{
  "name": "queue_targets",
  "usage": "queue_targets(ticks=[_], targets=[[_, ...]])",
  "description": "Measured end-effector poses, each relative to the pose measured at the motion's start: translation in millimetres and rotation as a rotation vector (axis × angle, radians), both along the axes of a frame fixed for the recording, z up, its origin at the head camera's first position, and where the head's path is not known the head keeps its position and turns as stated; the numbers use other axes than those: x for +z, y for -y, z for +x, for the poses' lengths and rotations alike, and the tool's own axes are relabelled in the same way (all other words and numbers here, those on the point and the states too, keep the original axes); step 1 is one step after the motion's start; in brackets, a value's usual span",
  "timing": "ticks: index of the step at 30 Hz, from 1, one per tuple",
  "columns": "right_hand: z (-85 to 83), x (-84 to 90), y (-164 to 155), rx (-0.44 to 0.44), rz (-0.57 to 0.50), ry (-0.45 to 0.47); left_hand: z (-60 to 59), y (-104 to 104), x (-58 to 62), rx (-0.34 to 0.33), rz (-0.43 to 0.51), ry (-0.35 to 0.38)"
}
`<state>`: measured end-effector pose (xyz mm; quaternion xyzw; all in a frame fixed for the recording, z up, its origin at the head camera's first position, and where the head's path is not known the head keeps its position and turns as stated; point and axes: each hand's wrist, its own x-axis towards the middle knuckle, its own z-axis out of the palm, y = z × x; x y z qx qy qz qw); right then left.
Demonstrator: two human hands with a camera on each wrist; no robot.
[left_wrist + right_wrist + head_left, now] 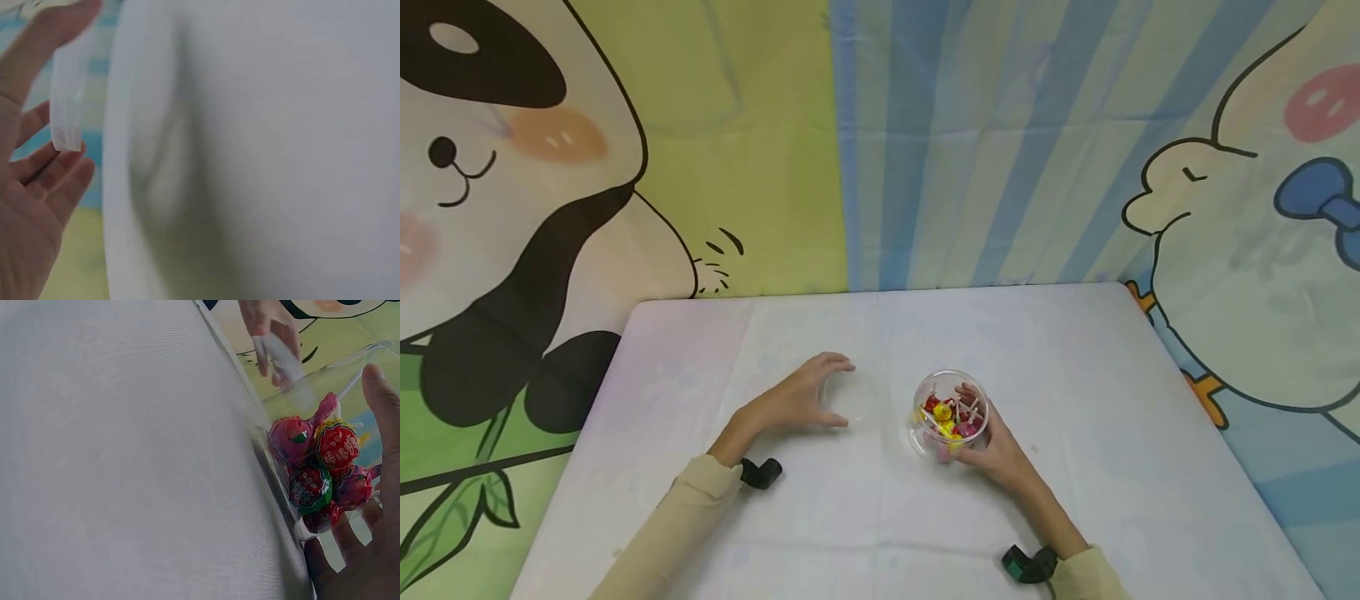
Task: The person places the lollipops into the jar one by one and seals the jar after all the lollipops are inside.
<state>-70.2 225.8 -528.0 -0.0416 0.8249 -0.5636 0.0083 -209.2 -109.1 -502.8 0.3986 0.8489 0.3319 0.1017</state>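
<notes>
A translucent plastic lid (66, 103) is held on edge between the thumb and fingers of my left hand (797, 395), above the left-middle of the table; against the white cloth it hardly shows in the head view. To its right, a clear round jar (919, 440) stands on the table, with no cover on its mouth. Inside lie several wrapped lollipops (337, 445) in red, pink, yellow and green, with white sticks. My right hand (1000, 450) grips the jar from its right side, thumb toward the near side and fingers around the far side.
White cloth covers the table (820, 500). Behind it hangs a printed backdrop (760, 167) with cartoon animals, meeting the table's back edge. Each wrist wears a small black camera, one (762, 473) on the left and one (1030, 565) on the right.
</notes>
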Motion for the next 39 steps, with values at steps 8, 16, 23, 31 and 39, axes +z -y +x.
queue_targets(ticks=[8,16,23,31,39], targets=[[-0.6,0.2,-6,0.028,-0.047,-0.022,8.7,-38,50.6,-0.116,0.251,0.025],[1.3,3.1,-5,0.004,0.008,0.016,18.3,-99,68.0,-0.336,0.169,-0.133],[3.2,4.3,-7,0.008,-0.024,0.029,20.2,-112,69.3,-0.393,0.125,-0.171],[1.3,-0.7,-9,-0.004,0.010,0.027,4.9,-116,69.0,-0.512,0.051,-0.144],[0.6,-0.5,-5,0.011,-0.008,0.051,-31.5,-130,66.8,-0.835,0.006,0.199]])
